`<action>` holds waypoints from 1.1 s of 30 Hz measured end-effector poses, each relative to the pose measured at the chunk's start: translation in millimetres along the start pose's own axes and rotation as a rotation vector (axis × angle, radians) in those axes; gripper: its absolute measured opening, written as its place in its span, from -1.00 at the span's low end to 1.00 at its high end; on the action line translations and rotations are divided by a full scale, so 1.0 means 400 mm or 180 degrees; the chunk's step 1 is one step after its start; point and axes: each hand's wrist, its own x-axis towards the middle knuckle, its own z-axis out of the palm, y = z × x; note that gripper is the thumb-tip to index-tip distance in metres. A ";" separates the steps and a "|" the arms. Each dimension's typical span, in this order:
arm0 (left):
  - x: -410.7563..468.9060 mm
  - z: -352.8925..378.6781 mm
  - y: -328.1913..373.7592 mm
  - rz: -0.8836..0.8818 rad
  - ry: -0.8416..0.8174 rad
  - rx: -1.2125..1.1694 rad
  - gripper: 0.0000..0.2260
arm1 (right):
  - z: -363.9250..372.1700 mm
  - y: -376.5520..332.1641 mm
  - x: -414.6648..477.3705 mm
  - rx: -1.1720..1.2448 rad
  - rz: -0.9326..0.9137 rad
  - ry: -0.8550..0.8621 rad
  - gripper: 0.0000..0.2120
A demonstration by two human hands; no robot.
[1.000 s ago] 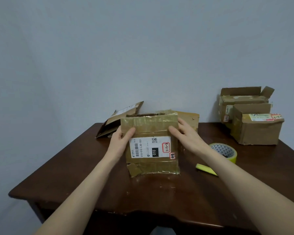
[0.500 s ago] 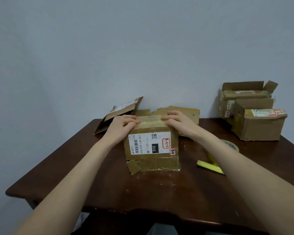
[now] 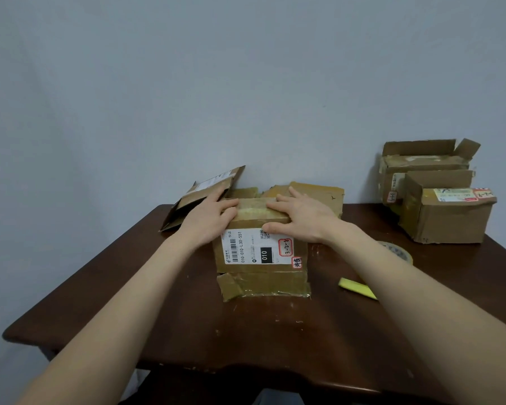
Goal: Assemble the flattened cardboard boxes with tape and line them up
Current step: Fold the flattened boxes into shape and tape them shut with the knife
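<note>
Hands: two. The left hand (image 3: 209, 219) and right hand (image 3: 303, 219) lie flat with fingers straight, pressing the top flaps.
Centre box (image 3: 260, 258): one, mid-table, brown cardboard under glossy tape, white label.
Built boxes: two, far right, namely front box (image 3: 453, 220) and rear box (image 3: 421, 160).
Flat cardboard: two, behind, namely left piece (image 3: 200, 192) and right piece (image 3: 322, 191).
Tape roll (image 3: 399, 252): one, round.

Under the fingers (image 3: 281, 203) the box (image 3: 263, 283) is brown cardboard banded with glossy tan tape; just below them its white label (image 3: 246, 249) carries black barcode stripes, a black block and red-edged stickers; right of them, a yellow strip (image 3: 357, 287) on the dark red-brown table (image 3: 187, 331)
</note>
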 end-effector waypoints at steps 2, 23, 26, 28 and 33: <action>-0.001 0.010 0.039 0.0450 0.0063 0.0819 -0.62 | -0.006 -0.003 0.001 0.0001 0.0016 -0.0081 -0.30; -0.001 0.020 0.085 0.0467 -0.0498 0.1098 -0.58 | 0.003 -0.018 -0.026 -0.0093 0.0060 0.0060 -0.31; 0.001 0.006 0.094 0.0416 -0.0547 0.1072 -0.57 | -0.015 -0.017 -0.042 0.0310 0.0036 0.0145 -0.40; 0.004 -0.002 0.109 0.0395 -0.0393 0.0980 -0.58 | -0.028 -0.009 -0.052 0.0705 0.0025 0.0411 -0.54; 0.020 -0.006 0.185 0.0455 -0.0292 0.0814 -0.58 | -0.040 0.031 -0.066 0.1389 0.0307 0.0862 -0.61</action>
